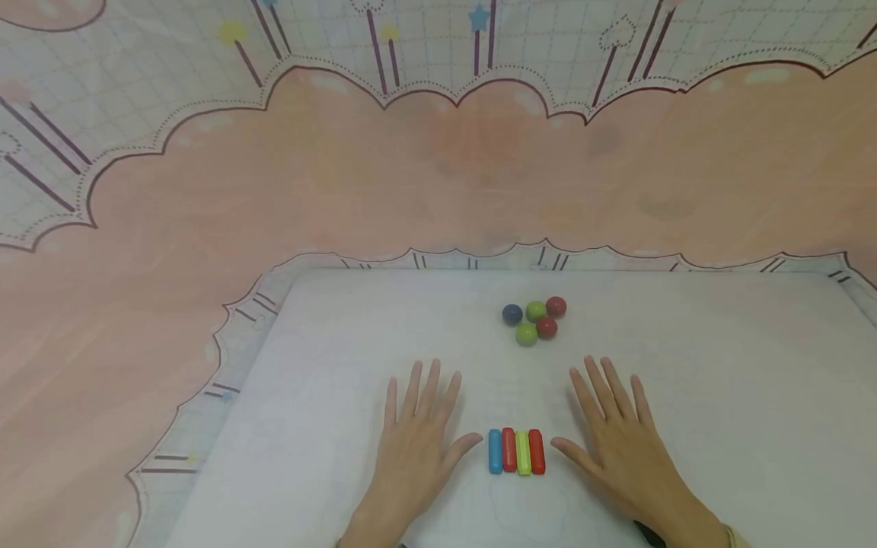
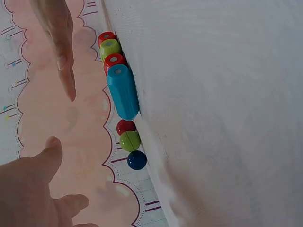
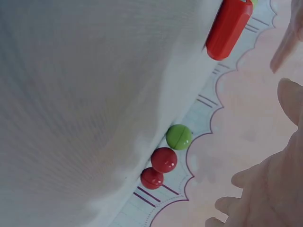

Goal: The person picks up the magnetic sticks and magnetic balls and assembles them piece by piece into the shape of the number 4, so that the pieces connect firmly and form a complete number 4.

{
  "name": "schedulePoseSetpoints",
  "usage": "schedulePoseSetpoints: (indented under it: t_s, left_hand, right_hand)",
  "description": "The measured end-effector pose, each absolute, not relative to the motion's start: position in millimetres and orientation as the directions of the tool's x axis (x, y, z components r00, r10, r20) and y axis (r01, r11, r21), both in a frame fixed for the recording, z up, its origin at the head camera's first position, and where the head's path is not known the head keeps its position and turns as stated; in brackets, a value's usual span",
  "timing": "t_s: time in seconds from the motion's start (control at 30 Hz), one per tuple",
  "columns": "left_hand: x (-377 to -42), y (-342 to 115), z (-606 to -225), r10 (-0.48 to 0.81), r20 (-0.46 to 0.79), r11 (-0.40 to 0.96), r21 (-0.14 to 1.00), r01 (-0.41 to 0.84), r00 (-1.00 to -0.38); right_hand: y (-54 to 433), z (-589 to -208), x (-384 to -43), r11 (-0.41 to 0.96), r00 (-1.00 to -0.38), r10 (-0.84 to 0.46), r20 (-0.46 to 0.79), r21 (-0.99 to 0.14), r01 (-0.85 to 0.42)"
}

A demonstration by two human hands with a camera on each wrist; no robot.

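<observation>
In the head view my left hand [image 1: 414, 453] and right hand [image 1: 626, 449] are spread over the white tabletop, palms down, fingers straight, holding nothing. Between the thumbs stands a side-by-side row of short coloured sticks: a blue stick [image 1: 495, 451] by the left thumb, a red stick [image 1: 509, 450], a yellow-green stick [image 1: 524, 453], and a second red stick [image 1: 537, 452] by the right thumb. Both thumb tips end just short of the row. The left wrist view has the blue stick [image 2: 123, 94] foremost; the right wrist view shows a red one [image 3: 229, 30].
Beyond the hands sits a loose cluster of small balls: a dark blue ball [image 1: 512, 314], two green balls [image 1: 527, 334] and two red balls [image 1: 556, 307]. The white tabletop [image 1: 308, 365] borders on a pink and white patterned cloth [image 1: 438, 183] at its back and left.
</observation>
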State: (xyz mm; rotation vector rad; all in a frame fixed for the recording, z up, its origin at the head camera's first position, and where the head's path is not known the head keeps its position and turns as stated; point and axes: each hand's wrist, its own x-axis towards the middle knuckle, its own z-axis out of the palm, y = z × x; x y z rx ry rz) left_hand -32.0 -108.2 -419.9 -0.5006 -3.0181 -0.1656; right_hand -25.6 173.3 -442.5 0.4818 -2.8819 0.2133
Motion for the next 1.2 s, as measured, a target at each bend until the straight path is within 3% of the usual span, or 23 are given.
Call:
schedulePoseSetpoints:
  t_s: [0.43, 0.67, 1.2]
  left_hand:
    - [-32, -106, -418, 0.339, 0.113, 0.932, 0.093, 0.349, -0.934]
    - [-31, -105, -419, 0.341, 0.115, 0.930, 0.102, 0.353, -0.933]
    - [-30, -101, -418, 0.345, 0.072, 0.923, 0.157, 0.352, -0.936]
  right_hand:
    - [172, -440, -33, 0.926, -0.915, -0.324, 0.240, -0.117, -0.359]
    - [169, -439, -45, 0.908, -0.881, -0.359, 0.310, -0.104, -0.407]
    - [165, -436, -61, 0.891, -0.876, -0.378, 0.300, -0.140, -0.433]
